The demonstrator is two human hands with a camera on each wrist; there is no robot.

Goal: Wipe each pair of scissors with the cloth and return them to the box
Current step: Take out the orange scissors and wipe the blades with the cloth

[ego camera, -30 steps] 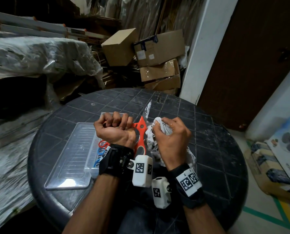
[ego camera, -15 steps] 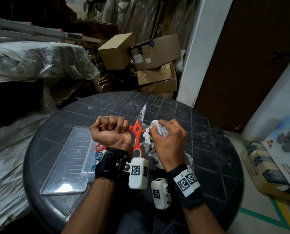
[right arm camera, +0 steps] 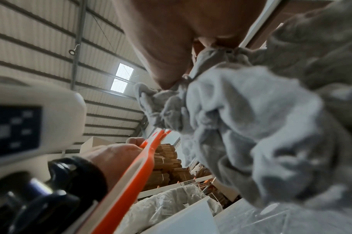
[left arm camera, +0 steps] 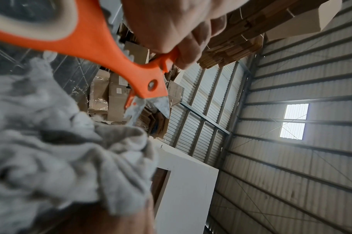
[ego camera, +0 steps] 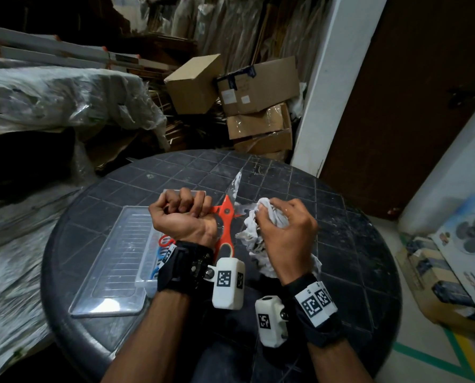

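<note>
My left hand [ego camera: 185, 214] grips the orange-handled scissors [ego camera: 225, 225] by one handle loop, blades spread and pointing away over the table. In the left wrist view the orange scissors [left arm camera: 103, 52] show both metal blades parted. My right hand [ego camera: 283, 230] holds a bunched white cloth [ego camera: 255, 239] against the right blade; the cloth [right arm camera: 241, 126] fills the right wrist view. A clear plastic box [ego camera: 147, 275] sits under my left wrist with red and blue scissor handles [ego camera: 163, 250] inside, mostly hidden by the wrist.
The clear box lid [ego camera: 114, 261] lies flat to the left of the box on the round black table [ego camera: 341, 244]. Cardboard boxes [ego camera: 255, 92] and plastic-wrapped bundles [ego camera: 51, 98] stand behind the table. More boxes [ego camera: 452, 272] lie on the floor at right.
The right hand with the cloth has slid slightly outward along the right blade. The left hand keeps the same grip on the orange scissors.
</note>
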